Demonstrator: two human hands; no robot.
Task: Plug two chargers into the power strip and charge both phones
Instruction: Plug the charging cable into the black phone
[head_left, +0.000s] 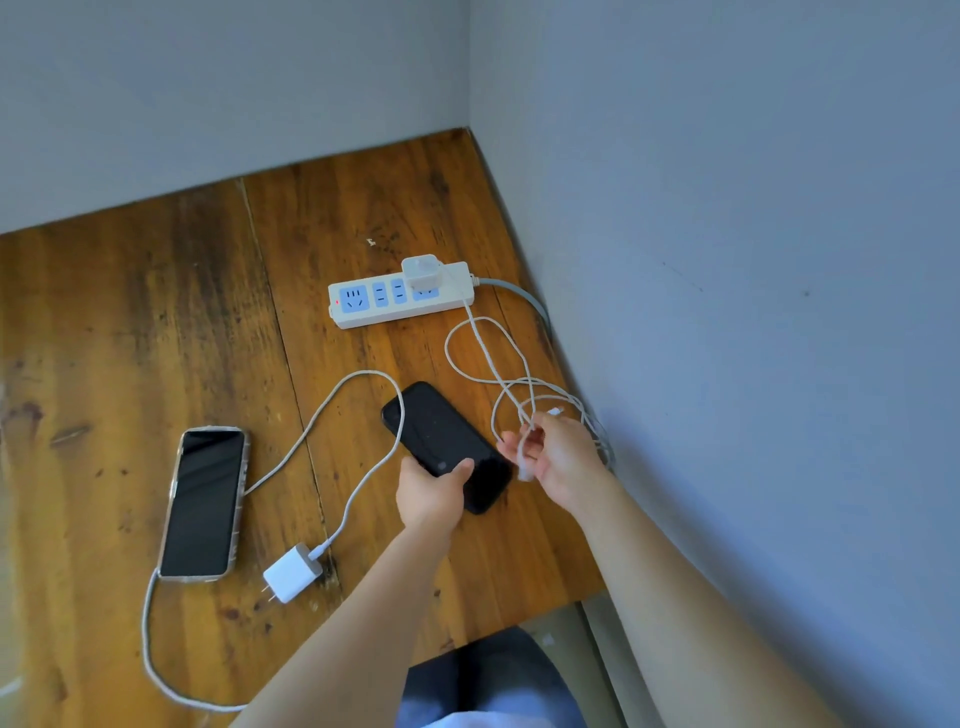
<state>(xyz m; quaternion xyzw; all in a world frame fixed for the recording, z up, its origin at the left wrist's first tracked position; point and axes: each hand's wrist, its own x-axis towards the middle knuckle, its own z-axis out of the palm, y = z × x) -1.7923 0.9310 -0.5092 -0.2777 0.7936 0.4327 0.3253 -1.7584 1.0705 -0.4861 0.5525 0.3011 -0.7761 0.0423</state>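
While my left hand (431, 493) grips the black phone (447, 444), its length running up-left, my right hand (553, 457) just beside it pinches the charging cable (485, 353).

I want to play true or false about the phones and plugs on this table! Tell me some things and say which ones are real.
1. One charger is plugged into the power strip. True.
2. The second charger is plugged in too. False: it lies loose on the table, prongs bare.
3. The left hand holds the black phone. True.
4. The right hand is empty. False: it holds a tangled white cable.
5. The phone with the clear case is face down. False: its dark screen faces up.
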